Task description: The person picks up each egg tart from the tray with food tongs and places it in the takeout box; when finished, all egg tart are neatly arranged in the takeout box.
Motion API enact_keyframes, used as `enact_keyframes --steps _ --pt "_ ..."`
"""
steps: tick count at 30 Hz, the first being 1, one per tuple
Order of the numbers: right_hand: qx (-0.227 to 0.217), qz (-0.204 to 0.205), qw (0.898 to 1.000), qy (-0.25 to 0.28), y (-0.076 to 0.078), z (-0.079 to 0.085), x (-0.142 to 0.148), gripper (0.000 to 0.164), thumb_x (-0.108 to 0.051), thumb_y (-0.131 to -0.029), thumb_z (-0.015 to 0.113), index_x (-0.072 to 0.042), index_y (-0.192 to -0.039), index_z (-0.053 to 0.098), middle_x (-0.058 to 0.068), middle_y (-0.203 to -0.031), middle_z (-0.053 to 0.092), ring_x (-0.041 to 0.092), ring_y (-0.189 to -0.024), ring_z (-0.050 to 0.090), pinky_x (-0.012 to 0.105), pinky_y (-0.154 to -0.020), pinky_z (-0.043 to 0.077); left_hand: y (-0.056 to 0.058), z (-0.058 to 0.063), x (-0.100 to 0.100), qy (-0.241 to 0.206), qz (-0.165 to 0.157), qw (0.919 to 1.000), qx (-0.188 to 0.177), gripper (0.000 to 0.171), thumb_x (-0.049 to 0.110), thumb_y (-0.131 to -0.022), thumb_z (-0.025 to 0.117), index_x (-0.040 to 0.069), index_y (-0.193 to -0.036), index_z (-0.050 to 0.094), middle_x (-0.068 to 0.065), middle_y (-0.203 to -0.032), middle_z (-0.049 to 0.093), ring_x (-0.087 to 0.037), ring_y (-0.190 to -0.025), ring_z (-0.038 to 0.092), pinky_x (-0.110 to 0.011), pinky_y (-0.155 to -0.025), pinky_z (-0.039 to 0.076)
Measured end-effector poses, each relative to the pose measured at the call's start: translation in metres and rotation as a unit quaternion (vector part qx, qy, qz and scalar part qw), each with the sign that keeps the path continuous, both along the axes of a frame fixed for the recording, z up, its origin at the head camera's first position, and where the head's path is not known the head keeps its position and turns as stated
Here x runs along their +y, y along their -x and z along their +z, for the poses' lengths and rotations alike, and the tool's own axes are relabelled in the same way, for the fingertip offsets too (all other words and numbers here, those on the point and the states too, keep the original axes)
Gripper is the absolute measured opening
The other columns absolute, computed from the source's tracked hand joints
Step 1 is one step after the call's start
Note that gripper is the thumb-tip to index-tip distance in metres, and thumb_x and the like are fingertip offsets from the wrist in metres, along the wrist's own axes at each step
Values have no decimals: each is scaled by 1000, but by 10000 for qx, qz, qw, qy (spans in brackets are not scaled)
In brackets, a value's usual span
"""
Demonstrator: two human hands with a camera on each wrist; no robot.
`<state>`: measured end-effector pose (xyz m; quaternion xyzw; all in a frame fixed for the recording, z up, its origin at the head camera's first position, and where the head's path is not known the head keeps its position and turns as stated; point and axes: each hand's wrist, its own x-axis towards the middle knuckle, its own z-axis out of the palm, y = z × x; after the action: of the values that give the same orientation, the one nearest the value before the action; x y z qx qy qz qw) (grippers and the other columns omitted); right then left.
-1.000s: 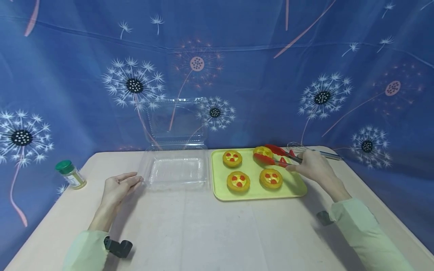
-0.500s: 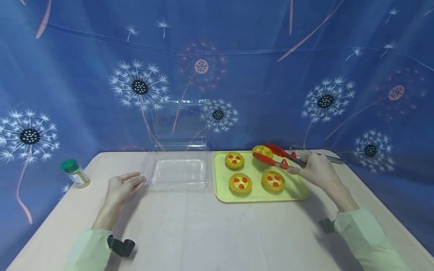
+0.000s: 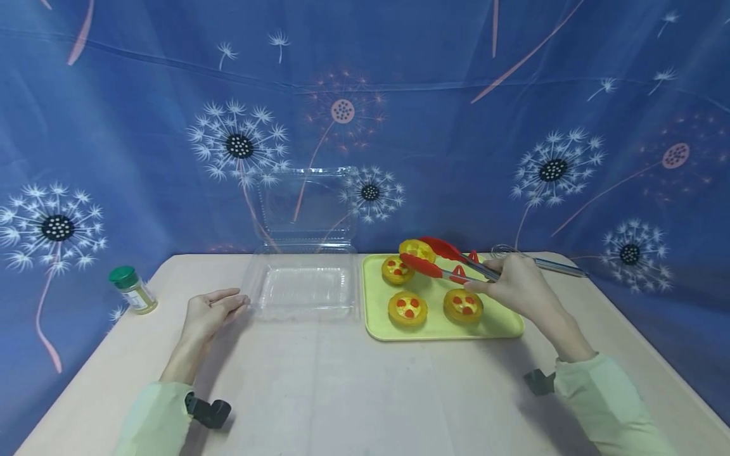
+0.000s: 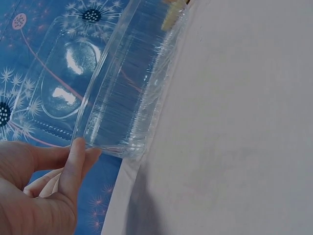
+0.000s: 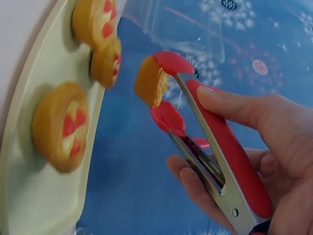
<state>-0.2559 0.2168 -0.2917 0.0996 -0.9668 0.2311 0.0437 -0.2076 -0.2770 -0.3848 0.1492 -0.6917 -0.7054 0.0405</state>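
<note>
My right hand [image 3: 516, 285] grips a pair of red-tipped tongs [image 5: 222, 142], thumb on one arm and fingers round the other. Between the tongs' red heads a yellow tart [image 5: 149, 81] is held up in the air over the tray's back left part. Three more tarts, such as the near left egg tart [image 3: 407, 309], sit on the yellow tray [image 3: 496, 323], with red pieces on top. At the left, my left hand [image 3: 206, 320] pinches the rim of a clear plastic clamshell container [image 4: 112, 98] at its near left side. Its lid [image 3: 305, 206] stands upright.
A green-capped shaker jar [image 3: 134, 291] stands at the table's left edge. Behind the tray's right end lies a whisk [image 3: 556, 266]. A blue dandelion-print curtain [image 3: 428, 145] hangs right behind the table.
The tongs have lifted the back right tart off the tray and carried it left, over the back left tart. My left hand stays at the container. The head view has shifted slightly.
</note>
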Motion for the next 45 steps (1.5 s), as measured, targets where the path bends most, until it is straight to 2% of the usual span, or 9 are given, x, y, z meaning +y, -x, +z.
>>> enact_keyframes --steps 4,6,9,12,21,27,33,39,45 --pt "-130 43 9999 -3 -1 2 -13 51 -49 -73 82 1 -76 70 5 -58 51 11 -44 15 22 -39 16 -1 2 -1 58 1 10000 -18 50 0 -97 55 -18 -139 37 5 -84 70 2 -78 67 -15 -82 59" --pt "-165 77 9998 57 -2 3 -19 49 -48 -73 82 -1 -81 71 -3 -51 31 11 -44 15 21 -39 14 -1 2 -2 31 3 10000 -2 50 0 -97 56 -19 -139 36 4 -85 70 1 -78 68 -16 -82 59" --pt "-260 134 9994 165 -4 3 -26 52 -47 -74 82 1 -92 72 -7 -50 20 11 -43 14 21 -38 13 -2 2 -2 17 2 10000 25 51 0 -97 56 -19 -139 36 3 -86 70 1 -79 68 -16 -83 59" --pt "-314 210 9990 223 -6 4 -34 64 -46 -75 82 3 -113 70 -7 -47 22 11 -41 15 21 -37 14 -3 3 -2 57 -10 10000 36 51 1 -97 56 -18 -140 36 2 -89 71 1 -80 68 -16 -84 58" --pt "-356 643 9966 376 -6 -1 -63 67 -39 -76 82 2 -126 64 -8 -46 21 10 -38 18 19 -38 13 -5 1 -1 214 23 9998 5 48 1 -98 55 -19 -138 38 -4 -95 71 0 -81 68 -18 -85 58" --pt "-274 951 9937 523 -4 -9 -83 33 -32 -75 83 -8 -95 74 -6 -51 22 10 -46 17 20 -42 11 -4 -2 3 98 81 9999 83 47 -1 -97 54 -20 -138 38 -4 -94 71 -1 -81 68 -17 -85 58" --pt "-553 826 9931 618 -1 -13 -102 49 -33 -75 84 -3 -111 73 -5 -46 31 10 -39 23 19 -38 15 -3 -1 5 23 132 9998 169 47 -3 -97 54 -20 -137 39 -7 -94 71 -2 -81 69 -18 -85 58" --pt "-641 1017 9916 476 0 -16 -119 29 -33 -77 84 -9 -86 71 -2 -49 42 12 -38 36 19 -37 23 -1 -3 5 86 170 9998 105 45 -1 -97 54 -19 -136 41 -6 -94 71 -2 -80 68 -17 -85 58" --pt "-628 1230 9891 515 3 -21 -139 34 -33 -76 85 -9 -69 61 -4 -48 33 12 -38 27 19 -36 17 -2 -4 5 25 195 9997 136 46 -2 -97 54 -21 -136 40 -6 -93 71 -2 -79 68 -17 -84 59"
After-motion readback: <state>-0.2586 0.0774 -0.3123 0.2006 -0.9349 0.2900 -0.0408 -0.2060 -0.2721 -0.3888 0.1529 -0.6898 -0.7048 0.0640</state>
